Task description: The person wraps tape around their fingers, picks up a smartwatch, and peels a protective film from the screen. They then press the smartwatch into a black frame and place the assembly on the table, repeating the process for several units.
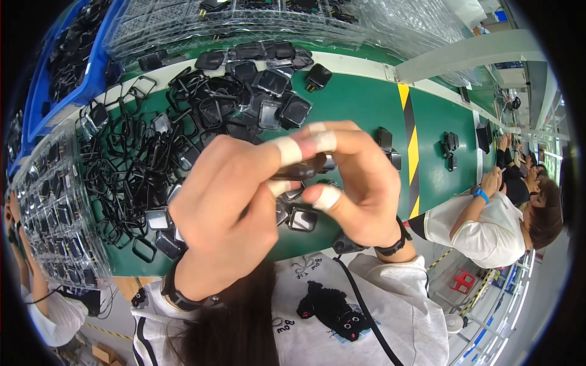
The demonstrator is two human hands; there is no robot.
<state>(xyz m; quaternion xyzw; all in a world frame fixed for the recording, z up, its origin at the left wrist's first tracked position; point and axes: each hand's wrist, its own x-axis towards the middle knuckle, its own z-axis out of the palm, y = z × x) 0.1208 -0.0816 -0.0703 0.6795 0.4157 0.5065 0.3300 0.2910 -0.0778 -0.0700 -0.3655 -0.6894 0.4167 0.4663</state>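
Observation:
My left hand (226,195) is closed, with a small glossy black case (300,169) pinched between its thumb and fingers. From the other side my right hand (369,183) curls its fingers over the same case, its thumb just below. White tape wraps several fingertips on both hands. Much of the case is hidden by fingers, so its exact kind does not show. Under and behind the hands, a pile of black square frames (125,168) and black watch-like cases (295,111) covers the green bench (351,97).
A blue bin (91,79) of black parts stands at the far left. Clear plastic trays (61,213) lie at left and along the back. Yellow-black tape (409,134) crosses the bench at right. A co-worker (488,219) sits farther right; another person's arm (36,268) shows at left.

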